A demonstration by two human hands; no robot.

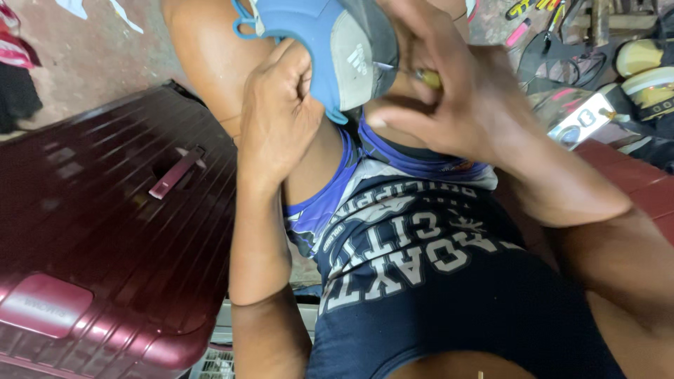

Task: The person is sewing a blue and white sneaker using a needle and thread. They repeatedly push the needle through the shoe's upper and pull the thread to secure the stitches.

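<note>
A blue and grey shoe [330, 49] rests on my raised knee at the top of the view. My left hand [281, 112] is clenched on its blue edge, holding it steady. My right hand [449, 91] is closed around a small tool with a yellowish handle [430, 77]; its thin metal needle [390, 68] touches the shoe's grey side. My dark blue shirt and shorts fill the lower middle.
A dark red hard-shell suitcase [105, 245] lies at the left, close to my left forearm. Tools, pale yellow rolls [642, 70] and a shiny metal object [572, 116] crowd the upper right. Bare concrete floor [91, 49] shows at the upper left.
</note>
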